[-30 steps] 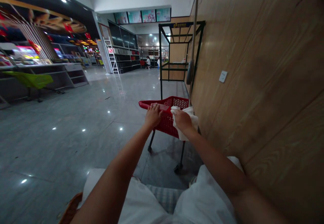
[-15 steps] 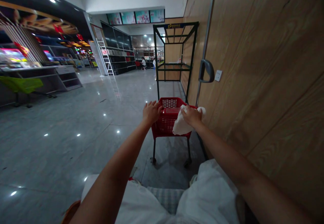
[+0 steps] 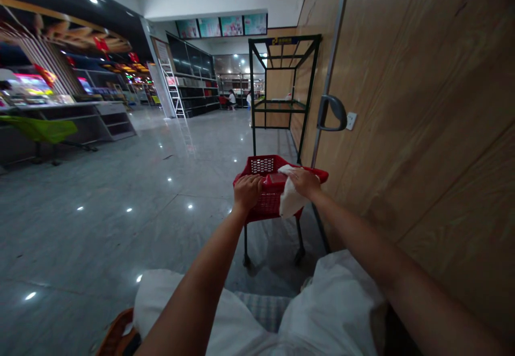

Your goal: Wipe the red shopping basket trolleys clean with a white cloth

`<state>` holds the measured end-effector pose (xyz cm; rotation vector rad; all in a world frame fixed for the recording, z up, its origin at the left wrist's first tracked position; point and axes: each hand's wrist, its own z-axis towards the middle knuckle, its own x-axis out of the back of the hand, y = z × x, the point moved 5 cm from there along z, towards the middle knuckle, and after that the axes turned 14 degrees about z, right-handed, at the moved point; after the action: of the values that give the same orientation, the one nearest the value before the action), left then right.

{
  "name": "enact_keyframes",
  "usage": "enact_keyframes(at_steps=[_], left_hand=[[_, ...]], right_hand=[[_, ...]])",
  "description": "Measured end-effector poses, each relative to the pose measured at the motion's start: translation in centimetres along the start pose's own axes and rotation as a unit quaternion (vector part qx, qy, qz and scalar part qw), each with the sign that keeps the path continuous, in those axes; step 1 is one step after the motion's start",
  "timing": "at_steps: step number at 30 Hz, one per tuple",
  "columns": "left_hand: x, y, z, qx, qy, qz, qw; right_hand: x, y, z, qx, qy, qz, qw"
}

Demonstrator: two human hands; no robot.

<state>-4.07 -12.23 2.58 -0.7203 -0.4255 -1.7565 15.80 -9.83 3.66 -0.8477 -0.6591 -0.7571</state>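
A red plastic shopping cart (image 3: 269, 206) on dark legs with casters stands right in front of me. My left hand (image 3: 247, 191) is wrapped over the left part of its red handle (image 3: 276, 180). With my right hand (image 3: 304, 182) I grip a white cloth (image 3: 291, 200) against the right side of that handle. The cloth drapes down over the near face of the basket and hides part of it. Both palms face down, so their undersides are out of sight.
Close on the right runs a wood-panelled wall with a grey door handle (image 3: 333, 113) and a socket (image 3: 351, 121). A dark metal rack (image 3: 277, 106) stands behind the cart. To the left are a green cart (image 3: 44, 130) and a counter (image 3: 115, 123). A ladder (image 3: 173, 90) and people are farther back.
My left hand has come down from hovering with spread fingers and closed over the handle. The cart has turned slightly, its left handle end nearer me. My right hand keeps the cloth.
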Motion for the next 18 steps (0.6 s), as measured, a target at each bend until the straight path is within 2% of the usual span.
enact_keyframes(at_steps=[3,5,8,11,13,15,18], left_hand=[[0.2,0.6,-0.3,0.031,0.011,-0.007,0.999],[0.2,1.3,-0.4,0.050,0.006,-0.002,0.999],[0.1,2.3,-0.2,0.072,-0.007,0.011,0.997],[0.1,2.8,0.0,0.067,-0.012,0.015,0.998],[0.1,2.7,0.0,0.056,-0.012,0.019,0.998],[0.1,2.3,0.0,0.039,-0.011,0.025,0.999],[0.1,1.7,-0.2,0.028,-0.007,0.031,0.999]], right_hand=[[1.7,3.6,-0.5,-0.093,0.015,-0.048,0.994],[1.7,3.5,-0.6,-0.092,0.021,-0.048,0.994],[0.0,-0.1,-0.2,-0.023,0.034,-0.022,0.999],[-1.8,-4.3,0.0,0.027,0.031,-0.017,0.999],[-2.3,-5.5,0.0,0.050,0.017,-0.014,0.999],[-1.8,-5.0,-0.1,0.073,0.003,-0.008,0.997],[0.1,-1.1,-0.4,0.055,0.002,-0.001,0.999]])
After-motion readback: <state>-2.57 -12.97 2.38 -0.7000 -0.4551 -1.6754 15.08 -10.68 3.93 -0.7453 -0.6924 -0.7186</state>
